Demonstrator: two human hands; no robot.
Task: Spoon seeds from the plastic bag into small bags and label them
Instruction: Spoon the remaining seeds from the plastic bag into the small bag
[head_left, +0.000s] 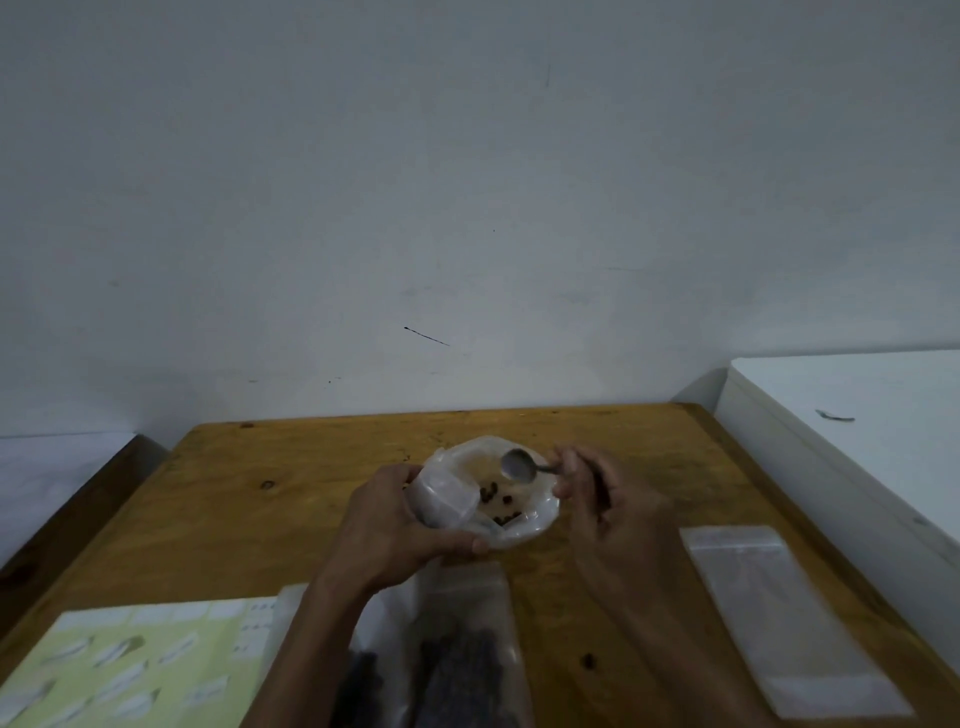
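Observation:
An open clear plastic bag lies mid-table with a few dark seeds left inside. My left hand grips its rolled-down left rim. My right hand pinches the handle of a small metal spoon, whose bowl hovers over the bag's far side and looks empty. Near the front edge, partly under my left forearm, lie small clear bags filled with dark seeds. An empty small clear bag lies flat to the right.
The wooden table stands against a white wall. A pale green label sheet lies at the front left. One loose seed sits near the front. A white cabinet borders the table's right side.

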